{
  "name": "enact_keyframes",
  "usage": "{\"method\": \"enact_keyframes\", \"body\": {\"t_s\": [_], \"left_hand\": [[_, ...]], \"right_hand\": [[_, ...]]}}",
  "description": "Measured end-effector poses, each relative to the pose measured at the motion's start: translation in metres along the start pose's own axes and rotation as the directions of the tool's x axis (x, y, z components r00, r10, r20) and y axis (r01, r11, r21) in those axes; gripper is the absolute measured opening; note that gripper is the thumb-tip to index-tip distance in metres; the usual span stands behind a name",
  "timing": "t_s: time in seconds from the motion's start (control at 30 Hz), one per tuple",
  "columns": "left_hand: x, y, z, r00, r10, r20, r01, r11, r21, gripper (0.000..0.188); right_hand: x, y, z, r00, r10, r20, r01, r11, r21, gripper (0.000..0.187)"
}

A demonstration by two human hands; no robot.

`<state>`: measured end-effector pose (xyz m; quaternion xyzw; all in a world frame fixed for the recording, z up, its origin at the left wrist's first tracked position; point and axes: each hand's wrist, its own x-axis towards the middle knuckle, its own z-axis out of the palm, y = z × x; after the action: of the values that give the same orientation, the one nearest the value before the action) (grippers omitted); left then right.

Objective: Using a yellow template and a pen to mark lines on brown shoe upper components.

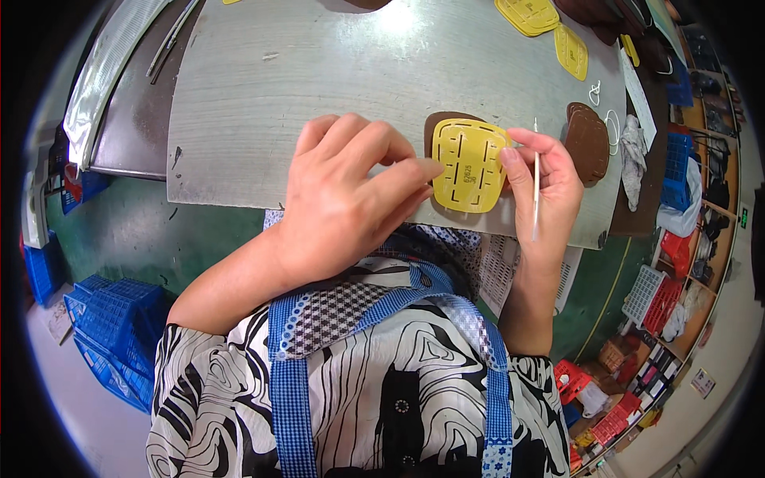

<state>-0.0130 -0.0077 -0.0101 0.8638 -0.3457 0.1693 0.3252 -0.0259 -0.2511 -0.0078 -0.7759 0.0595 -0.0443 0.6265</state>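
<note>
A yellow rounded template (472, 171) with slots and dark markings lies over a dark brown piece (441, 122), which shows past its upper left edge. My left hand (343, 187) is closed, thumb and forefinger pressed together at the template's left edge. At the right edge, my right hand (546, 179) grips the template between thumb and fingers. A thin silvery marking pen (536, 195) is also held in that hand, roughly upright. Whether the brown piece is pinched along with the template is hidden.
A stack of brown pieces (586, 143) lies right of my right hand, near white string (612, 131) and a grey cloth (633, 163). More yellow templates (528, 14) sit at the far right of the grey table (263, 103). Blue crates (119, 327) stand on the floor at left.
</note>
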Motion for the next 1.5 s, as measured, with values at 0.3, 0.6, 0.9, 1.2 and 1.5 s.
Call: {"method": "enact_keyframes", "body": {"t_s": [0.3, 0.6, 0.9, 1.2, 1.5], "left_hand": [[0.009, 0.007, 0.007, 0.970, -0.174, 0.171, 0.163, 0.984, 0.078, 0.045], [0.009, 0.008, 0.008, 0.963, -0.198, 0.185, 0.179, 0.977, 0.115, 0.047], [0.008, 0.008, 0.010, 0.965, -0.187, 0.186, 0.161, 0.976, 0.143, 0.044], [0.009, 0.009, 0.012, 0.973, -0.164, 0.163, 0.143, 0.980, 0.137, 0.032], [0.010, 0.008, 0.011, 0.968, -0.169, 0.184, 0.140, 0.977, 0.158, 0.038]], "right_hand": [[0.008, 0.003, 0.008, 1.000, 0.008, -0.017, -0.011, 0.984, -0.177, 0.022], [0.007, 0.000, 0.011, 0.993, -0.119, 0.017, 0.113, 0.879, -0.463, 0.022], [0.018, -0.021, 0.007, 0.981, -0.182, 0.071, 0.183, 0.983, -0.010, 0.024], [0.035, -0.015, 0.031, 0.927, -0.308, 0.213, 0.369, 0.843, -0.391, 0.021], [-0.011, -0.015, 0.004, 0.964, -0.265, 0.027, 0.230, 0.778, -0.584, 0.019]]}}
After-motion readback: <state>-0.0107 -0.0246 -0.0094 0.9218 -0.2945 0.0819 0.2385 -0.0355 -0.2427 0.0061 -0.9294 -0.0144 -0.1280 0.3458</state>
